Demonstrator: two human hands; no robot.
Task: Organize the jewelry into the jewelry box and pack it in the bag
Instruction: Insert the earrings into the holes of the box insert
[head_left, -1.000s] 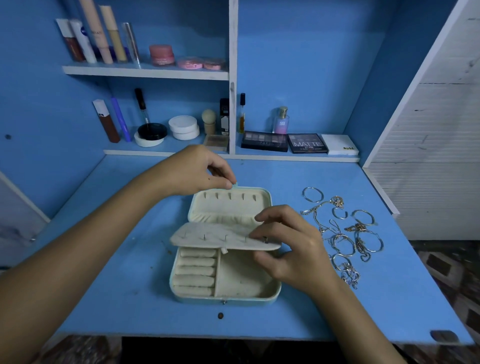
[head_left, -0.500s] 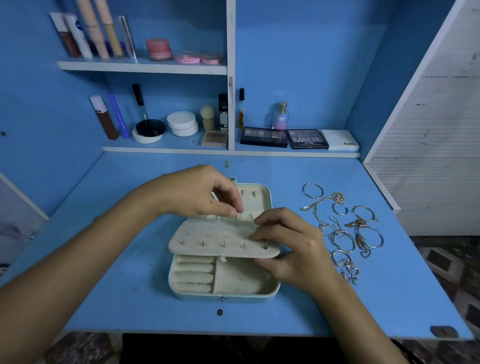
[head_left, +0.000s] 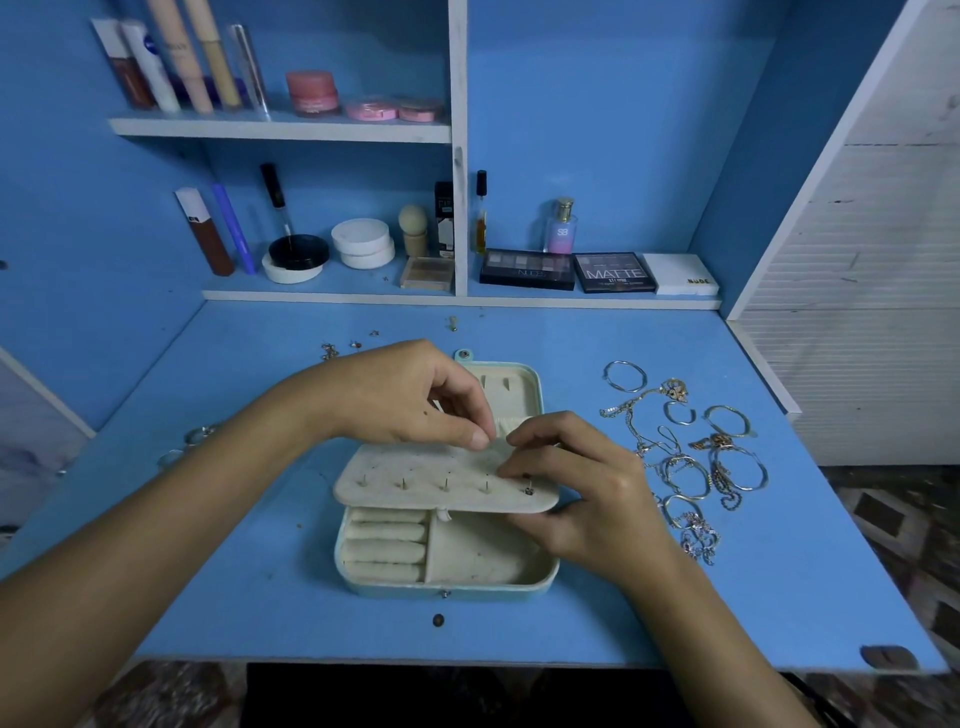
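Open jewelry box (head_left: 447, 566) sitting mid worktop (head_left: 571, 332), pale blue shell, cream lining, lid tipped back toward the shelves. Bottom half split in 2: ring rolls (head_left: 384, 543) on the left, plain compartment (head_left: 478, 556) on the right. Cream earring flap (head_left: 415, 480) folded across the middle, a row of stud posts sticking up through it.

Left hand (head_left: 405, 397) reaching in from the left, thumb and forefinger pinched at the flap's far edge, other fingers curled under. Hard to tell if anything tiny sits in that pinch besides the fabric. Right hand (head_left: 582, 493) gripping the flap's right end, fingers curled over the top near the dark stud (head_left: 528, 490), thumb tucked below. Fingertips of both hands nearly meeting over the flap.

Loose jewelry pile (head_left: 685, 457) lying on the worktop just right of the box, none of it in the box: silver bangles, hoops, a few chains tangled together, a gold-toned pendant near the top. A few small pieces (head_left: 332, 351) scattered behind the left hand, plus a couple of rings (head_left: 200, 434) beside the left forearm. No bag visible anywhere.

Back shelves loaded with makeup: 2 eyeshadow palettes (head_left: 566, 270) and a white box (head_left: 680, 274) on the lower right, a perfume bottle (head_left: 561, 226) behind them, compacts and jars on the lower left, tubes and pink pots on the upper shelf (head_left: 280, 127).
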